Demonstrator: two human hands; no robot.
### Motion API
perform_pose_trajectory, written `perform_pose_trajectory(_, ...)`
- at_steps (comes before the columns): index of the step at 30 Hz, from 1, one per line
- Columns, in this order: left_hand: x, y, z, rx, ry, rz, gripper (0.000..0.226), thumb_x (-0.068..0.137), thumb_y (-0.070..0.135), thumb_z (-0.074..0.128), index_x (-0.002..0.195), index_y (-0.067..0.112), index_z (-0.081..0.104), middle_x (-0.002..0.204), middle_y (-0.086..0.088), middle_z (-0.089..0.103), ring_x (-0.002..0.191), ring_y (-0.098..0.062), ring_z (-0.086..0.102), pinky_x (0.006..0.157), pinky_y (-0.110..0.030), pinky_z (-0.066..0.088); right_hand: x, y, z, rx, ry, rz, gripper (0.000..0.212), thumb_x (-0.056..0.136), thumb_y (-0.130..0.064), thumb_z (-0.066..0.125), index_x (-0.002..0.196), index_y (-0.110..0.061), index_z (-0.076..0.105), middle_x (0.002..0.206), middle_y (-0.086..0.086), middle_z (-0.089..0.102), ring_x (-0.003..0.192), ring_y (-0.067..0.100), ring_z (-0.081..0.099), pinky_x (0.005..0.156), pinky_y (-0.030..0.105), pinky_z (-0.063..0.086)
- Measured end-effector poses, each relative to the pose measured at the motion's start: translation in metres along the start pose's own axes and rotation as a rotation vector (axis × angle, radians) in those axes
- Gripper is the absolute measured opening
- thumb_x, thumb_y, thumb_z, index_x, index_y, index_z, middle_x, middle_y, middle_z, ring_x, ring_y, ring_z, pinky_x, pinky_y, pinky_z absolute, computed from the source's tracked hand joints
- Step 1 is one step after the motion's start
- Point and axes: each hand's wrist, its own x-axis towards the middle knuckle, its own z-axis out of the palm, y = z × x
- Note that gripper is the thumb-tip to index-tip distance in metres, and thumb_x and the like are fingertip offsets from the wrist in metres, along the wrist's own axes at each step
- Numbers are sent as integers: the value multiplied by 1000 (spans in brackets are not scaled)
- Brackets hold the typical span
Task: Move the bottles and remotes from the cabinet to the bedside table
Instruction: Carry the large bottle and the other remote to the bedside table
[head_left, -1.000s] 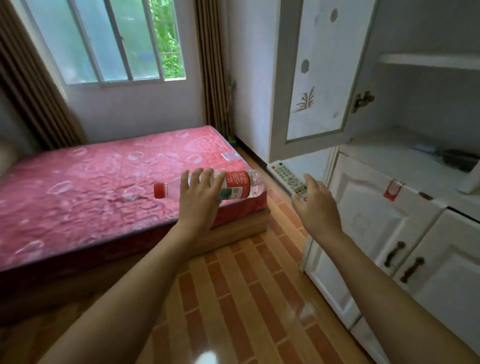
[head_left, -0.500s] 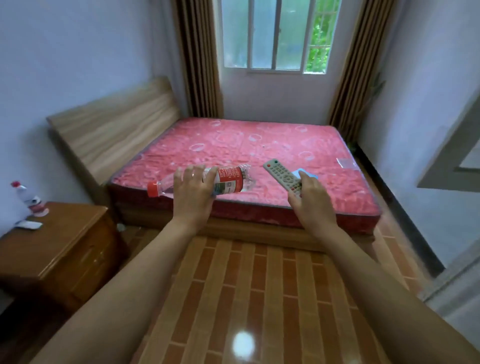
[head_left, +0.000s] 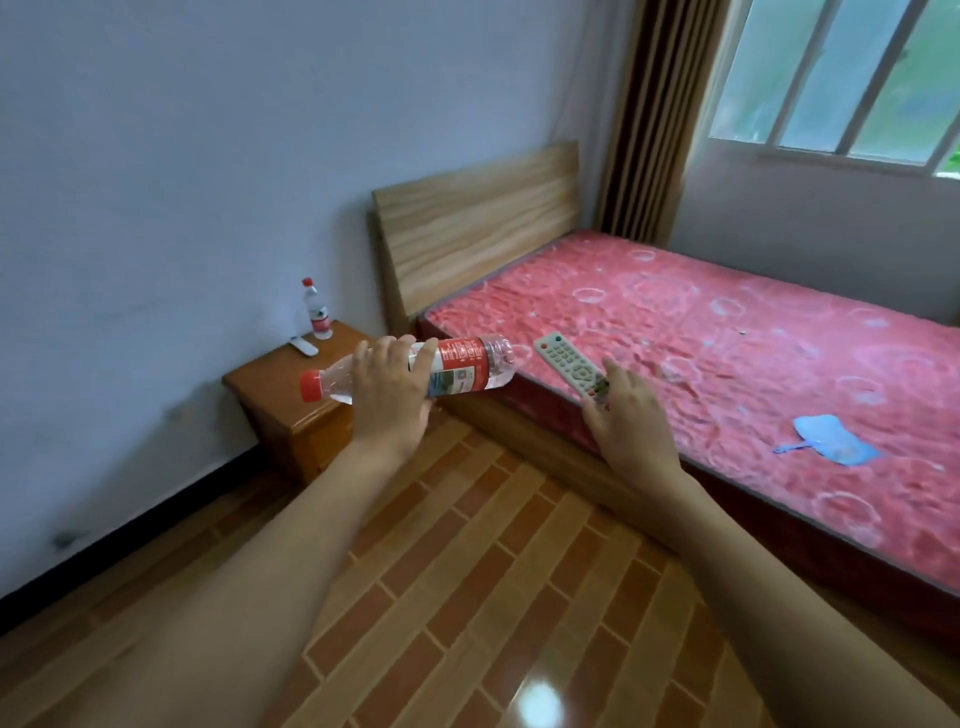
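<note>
My left hand grips a clear water bottle with a red cap and red label, held sideways with the cap pointing left. A white remote sticks out forward from my right hand, which is closed on its near end. Beyond my left hand, against the wall, stands the wooden bedside table. On its top stand a second red-capped bottle, upright, and a small white remote lying flat beside it. Both hands are short of the table, above the floor.
A bed with a red mattress and a wooden headboard fills the right side; a blue flat object lies on it. Brick-patterned floor runs under my arms. A window and a brown curtain are at the back right.
The view has swung left from the cabinet past the bed toward the bedside table. Both hands still carry the bottle and the remote, and the table is now nearer.
</note>
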Motion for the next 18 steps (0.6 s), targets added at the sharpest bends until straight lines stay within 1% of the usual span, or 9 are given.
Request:
perform_pose_trajectory(5,-14,-27,2,83,-10,-106,66,61,13,81,119,9,52,111,-19,59,106,-38,53,97,-54,37,15,-11,28,41,-59,-80,49,90,-17,49,135,-4,34,125,20,51,114,34,45,93,41,38)
perform_pose_trajectory(8,-22,-44,8,112,-59,-156,65,64,14,79,122,10,51,114,-18,58,109,-37,51,99,-54,37,27,-20,49,57,-90,-108,50,90,-18,50,135,-3,34,124,21,52,115,34,46,94,41,38)
perform_pose_trajectory(10,-23,-56,14,128,-111,-192,64,69,16,76,126,11,48,121,-17,55,115,-35,47,103,-52,33,36,-26,65,68,-121,-125,51,90,-20,50,135,-3,34,126,19,51,117,33,46,96,40,37)
perform_pose_trajectory(13,-18,-77,28,132,-157,-255,63,75,20,71,131,13,42,128,-15,50,121,-32,41,107,-50,29,58,-37,90,84,-146,-171,50,89,-20,51,134,-5,36,124,19,53,115,33,48,94,38,39)
perform_pose_trajectory(18,10,-120,60,138,-158,-310,62,76,21,71,130,13,42,129,-15,49,122,-32,40,108,-49,26,105,-59,133,86,-177,-204,51,90,-20,51,136,-4,35,128,18,51,118,32,45,97,39,37)
